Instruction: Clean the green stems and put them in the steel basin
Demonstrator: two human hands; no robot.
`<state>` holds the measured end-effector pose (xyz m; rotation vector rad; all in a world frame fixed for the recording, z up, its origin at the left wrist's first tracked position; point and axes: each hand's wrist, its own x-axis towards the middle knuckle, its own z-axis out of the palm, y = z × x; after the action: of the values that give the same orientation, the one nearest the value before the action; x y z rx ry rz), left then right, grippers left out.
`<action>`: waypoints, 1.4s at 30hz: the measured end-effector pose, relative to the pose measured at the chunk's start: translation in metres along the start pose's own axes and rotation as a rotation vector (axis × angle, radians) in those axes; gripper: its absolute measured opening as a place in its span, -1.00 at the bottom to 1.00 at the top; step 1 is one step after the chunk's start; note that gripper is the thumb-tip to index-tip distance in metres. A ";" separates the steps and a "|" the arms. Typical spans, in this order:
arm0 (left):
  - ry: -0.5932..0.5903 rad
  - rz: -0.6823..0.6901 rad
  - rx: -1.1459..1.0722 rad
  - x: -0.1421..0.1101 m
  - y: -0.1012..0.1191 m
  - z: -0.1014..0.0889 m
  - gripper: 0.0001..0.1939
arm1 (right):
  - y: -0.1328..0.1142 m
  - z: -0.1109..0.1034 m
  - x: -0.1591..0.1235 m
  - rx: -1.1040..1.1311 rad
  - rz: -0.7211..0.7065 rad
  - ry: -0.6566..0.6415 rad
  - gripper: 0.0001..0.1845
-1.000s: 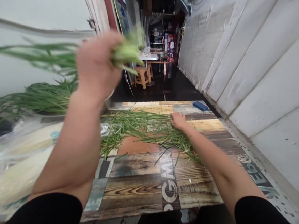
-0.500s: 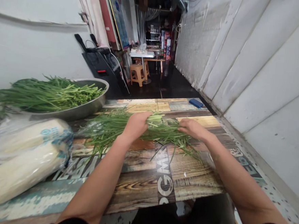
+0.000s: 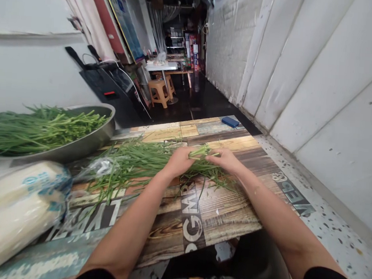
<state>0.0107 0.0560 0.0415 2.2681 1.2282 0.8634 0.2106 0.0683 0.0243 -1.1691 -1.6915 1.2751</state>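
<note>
My left hand (image 3: 180,161) is closed around a bunch of garlic chives (image 3: 199,152), just above the table (image 3: 153,243). Their pale cut ends point right, while the long green leaves trail to the left. On the other side of those ends, my right hand (image 3: 225,160) pinches at the stems with thumb and fingers. Loose chive leaves (image 3: 143,157) lie spread beneath and beside both hands. Some of the held leaves cannot be told apart from the loose ones.
A metal basin (image 3: 105,129) heaped with chives stands at the left. In front of it lies a plastic-wrapped white package (image 3: 25,204). A crumpled clear bag (image 3: 103,166) sits beside the leaves. A blue box (image 3: 230,121) rests near the far edge; a wall runs along the right.
My left hand came down from raised at the left with a bunch to the table, beside the right hand. The stem ends are now lifted between both hands. The view has shifted right.
</note>
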 end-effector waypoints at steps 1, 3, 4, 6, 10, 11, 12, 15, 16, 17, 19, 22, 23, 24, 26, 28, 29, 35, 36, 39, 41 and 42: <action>-0.008 -0.039 -0.041 0.000 -0.002 0.001 -0.67 | 0.000 0.001 0.000 0.030 0.007 -0.017 -0.63; -0.030 -0.124 -0.131 0.000 -0.005 0.002 -0.65 | -0.001 0.003 -0.001 0.086 -0.009 -0.040 -0.62; -0.046 -0.163 -0.178 0.000 -0.007 0.002 -0.64 | -0.001 0.003 -0.001 0.108 -0.025 -0.036 -0.62; -0.068 -0.232 -0.262 -0.001 -0.011 0.002 -0.62 | -0.001 0.005 0.000 0.153 -0.038 0.006 -0.64; -0.032 -0.307 -0.326 -0.001 -0.015 0.001 -0.63 | 0.003 0.002 0.007 0.439 -0.009 0.097 -0.64; -0.026 -0.312 -0.318 0.000 -0.015 0.000 -0.64 | 0.007 -0.002 0.010 0.522 -0.006 0.138 -0.63; -0.026 -0.313 -0.307 0.000 -0.015 0.000 -0.66 | 0.011 -0.006 0.013 0.572 -0.002 0.198 -0.63; -0.022 -0.307 -0.272 0.001 -0.012 -0.001 -0.70 | 0.023 -0.020 0.021 0.335 -0.002 0.463 -0.69; -0.011 -0.303 -0.263 0.001 -0.012 -0.001 -0.72 | 0.026 -0.023 0.021 0.132 -0.022 0.524 -0.73; 0.005 -0.300 -0.258 0.001 -0.011 -0.001 -0.72 | 0.027 -0.024 0.021 -0.090 -0.058 0.553 -0.78; 0.043 -0.298 -0.253 0.002 -0.009 0.001 -0.72 | 0.025 -0.021 0.017 -0.429 -0.173 0.493 -0.86; 0.089 -0.295 -0.244 0.003 -0.007 0.003 -0.71 | 0.014 -0.005 0.009 -0.396 -0.307 0.272 -0.81; 0.093 -0.290 -0.239 0.003 -0.006 0.004 -0.71 | 0.010 0.002 0.006 -0.304 -0.309 0.228 -0.78; 0.091 -0.281 -0.235 0.004 -0.006 0.005 -0.72 | 0.007 0.007 0.004 -0.214 -0.291 0.210 -0.76; 0.074 -0.258 -0.233 0.004 -0.006 0.005 -0.74 | 0.003 0.012 0.002 -0.105 -0.238 0.208 -0.75; 0.059 -0.248 -0.222 0.004 -0.008 0.005 -0.76 | 0.002 0.009 0.002 -0.109 -0.206 0.179 -0.76; 0.058 -0.251 -0.209 0.004 -0.009 0.005 -0.76 | 0.003 0.005 0.003 -0.133 -0.197 0.168 -0.75; 0.113 -0.291 -0.129 0.003 -0.018 0.004 -0.74 | 0.018 -0.023 0.012 -0.371 -0.070 0.397 -0.68; 0.109 -0.285 -0.112 0.003 -0.018 0.004 -0.75 | 0.019 -0.025 0.012 -0.484 -0.084 0.444 -0.71; 0.094 -0.289 -0.053 0.004 -0.014 0.005 -0.77 | 0.020 -0.022 0.010 -0.775 -0.324 0.471 -0.66; 0.085 -0.312 -0.022 0.004 -0.011 0.004 -0.78 | 0.016 -0.017 0.006 -0.884 -0.508 0.352 -0.59; 0.080 -0.317 -0.013 0.004 -0.010 0.004 -0.78 | 0.014 -0.014 0.004 -0.926 -0.556 0.277 -0.65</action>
<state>0.0091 0.0642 0.0340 1.9702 1.5593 0.8429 0.2256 0.0785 0.0145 -1.1348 -2.2225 -0.0564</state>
